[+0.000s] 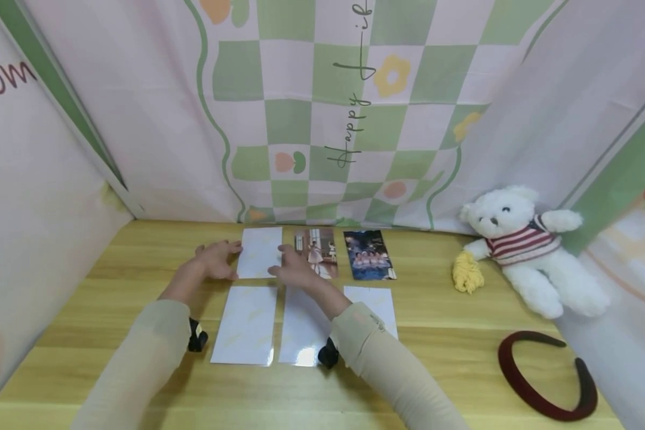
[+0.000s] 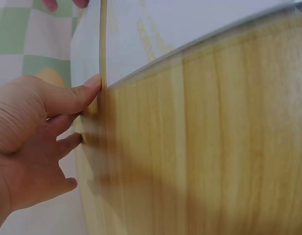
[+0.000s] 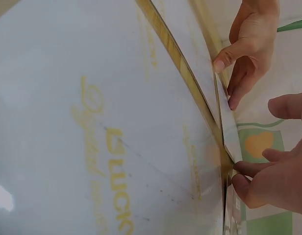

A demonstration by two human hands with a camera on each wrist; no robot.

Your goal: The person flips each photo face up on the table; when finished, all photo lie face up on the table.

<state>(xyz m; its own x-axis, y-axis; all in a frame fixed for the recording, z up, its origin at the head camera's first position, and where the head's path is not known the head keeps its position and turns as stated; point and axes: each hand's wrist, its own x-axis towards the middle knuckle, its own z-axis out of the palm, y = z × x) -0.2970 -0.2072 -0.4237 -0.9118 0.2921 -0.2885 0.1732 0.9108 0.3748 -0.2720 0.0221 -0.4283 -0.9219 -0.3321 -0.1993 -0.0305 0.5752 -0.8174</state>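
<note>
A photo lying white back up (image 1: 260,253) is at the back left of the wooden table. At its left edge is my left hand (image 1: 218,259), fingers spread, the thumb tip touching the lower corner. On the opposite edge my right hand (image 1: 294,269) touches with its fingertips, and its thumb stands apart in the right wrist view. To the right are two picture-side-up photos, one of a figure in a pale dress (image 1: 322,253) and one of a group in a dark scene (image 1: 369,255). Yellow lettering marks the white backs (image 3: 67,127).
In the front row lie three more white-backed photos: a left one (image 1: 245,325), a middle one (image 1: 298,325) and a right one (image 1: 369,304), partly under my right forearm. A white teddy bear (image 1: 532,248), yellow yarn bundle (image 1: 467,273) and dark red headband (image 1: 516,382) are at right.
</note>
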